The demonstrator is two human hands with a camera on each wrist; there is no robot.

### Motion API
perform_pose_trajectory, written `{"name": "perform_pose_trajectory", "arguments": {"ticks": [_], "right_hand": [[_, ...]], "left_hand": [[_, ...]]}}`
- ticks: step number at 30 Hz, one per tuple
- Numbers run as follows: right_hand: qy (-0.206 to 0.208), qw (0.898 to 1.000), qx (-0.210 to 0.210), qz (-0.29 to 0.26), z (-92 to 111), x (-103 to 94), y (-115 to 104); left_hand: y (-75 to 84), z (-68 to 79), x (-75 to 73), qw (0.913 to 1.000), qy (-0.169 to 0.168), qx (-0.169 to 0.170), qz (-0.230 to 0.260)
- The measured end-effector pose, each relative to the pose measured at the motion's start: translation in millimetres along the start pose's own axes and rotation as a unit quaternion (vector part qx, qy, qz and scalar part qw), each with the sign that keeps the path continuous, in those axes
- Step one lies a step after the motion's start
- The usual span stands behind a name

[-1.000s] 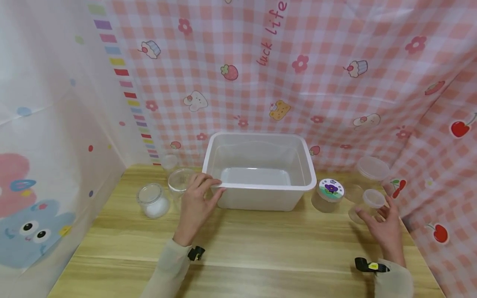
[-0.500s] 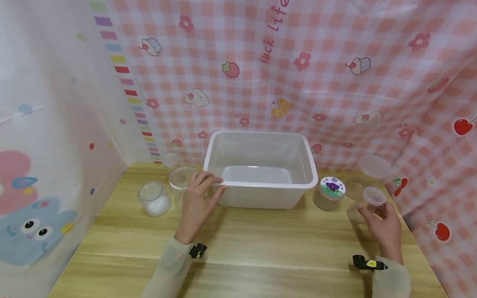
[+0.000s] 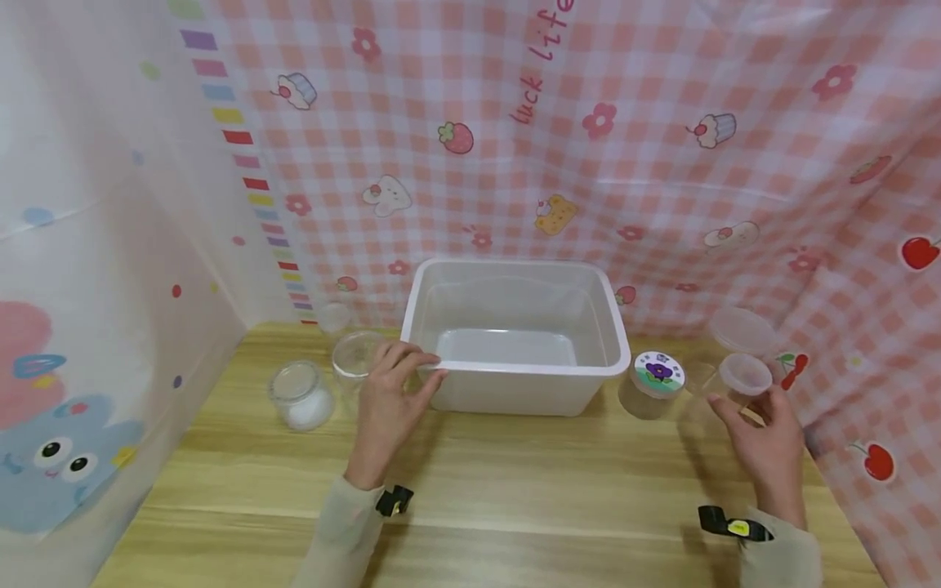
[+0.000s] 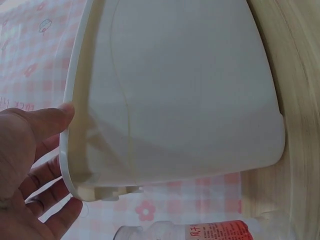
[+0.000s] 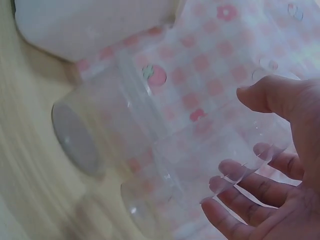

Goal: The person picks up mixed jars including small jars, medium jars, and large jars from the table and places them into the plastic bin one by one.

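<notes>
My left hand [image 3: 390, 408] grips the front left corner of a white plastic bin [image 3: 529, 371]. In the left wrist view its thumb lies along the bin's rim, and the fingers are at the corner. At the right, my right hand [image 3: 772, 449] holds a small clear plastic container [image 3: 746, 374] between thumb and fingers, just below its round translucent top. The right wrist view shows the see-through wall of this clear container [image 5: 205, 150], with fingertips at its edge. A taller clear container [image 3: 741, 330] stands behind it, partly overlapped.
A clear jar with a purple-flower lid [image 3: 658, 371] stands right of the bin. On the left are a glass jar with white contents [image 3: 309, 404] and a clear jar [image 3: 353, 359]. A red-labelled bottle [image 4: 215, 230] shows in the left wrist view. Patterned cloth [image 3: 515, 188] hangs behind the table.
The small clear container in my right hand has risen and shifted slightly right, and its top looks larger. My left hand stays on the bin's corner.
</notes>
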State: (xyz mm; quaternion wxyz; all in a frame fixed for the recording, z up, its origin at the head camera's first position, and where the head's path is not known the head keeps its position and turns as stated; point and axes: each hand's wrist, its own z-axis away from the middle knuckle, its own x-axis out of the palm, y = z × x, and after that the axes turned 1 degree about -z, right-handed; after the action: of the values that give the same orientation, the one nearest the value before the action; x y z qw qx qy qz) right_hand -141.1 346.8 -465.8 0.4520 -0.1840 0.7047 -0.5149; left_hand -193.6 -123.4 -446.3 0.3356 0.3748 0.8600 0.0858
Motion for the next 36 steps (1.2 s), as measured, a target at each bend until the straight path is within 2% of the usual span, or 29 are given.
{"name": "perform_pose_trajectory", "arguments": {"ticks": [5, 9, 12, 15, 21, 29, 36], "right_hand": [[-0.002, 1.000, -0.019, -0.008, 9.4, 1.8, -18.6], [-0.009, 0.999, -0.044, -0.015, 19.4, 8.3, -34.2], [-0.008, 0.996, -0.082, -0.036, 26.3, 13.0, -43.6], [-0.007, 0.991, -0.124, -0.052, 29.7, 14.2, -52.4], [-0.040, 0.983, -0.179, -0.019, 36.6, 14.8, -79.2], [-0.049, 0.965, -0.257, 0.011, 37.1, 16.5, -114.9], [-0.083, 0.954, -0.285, 0.040, 35.5, 21.8, -136.2]], "left_hand": [[1.0, 0.2, -0.7, 1.0000, -0.004, -0.001, 0.001], [-0.5, 1.2, -3.3, 0.9999, 0.007, -0.004, 0.008], [-1.9, 0.6, -3.8, 0.9998, 0.013, -0.002, 0.014], [-1.9, -0.9, -1.7, 0.9998, 0.006, 0.002, 0.017], [0.1, 1.4, 0.7, 0.9998, 0.001, -0.008, 0.019], [2.2, 2.9, -0.9, 0.9997, 0.008, -0.015, 0.018], [1.4, 1.2, 1.3, 0.9997, 0.012, -0.007, 0.022]]}}
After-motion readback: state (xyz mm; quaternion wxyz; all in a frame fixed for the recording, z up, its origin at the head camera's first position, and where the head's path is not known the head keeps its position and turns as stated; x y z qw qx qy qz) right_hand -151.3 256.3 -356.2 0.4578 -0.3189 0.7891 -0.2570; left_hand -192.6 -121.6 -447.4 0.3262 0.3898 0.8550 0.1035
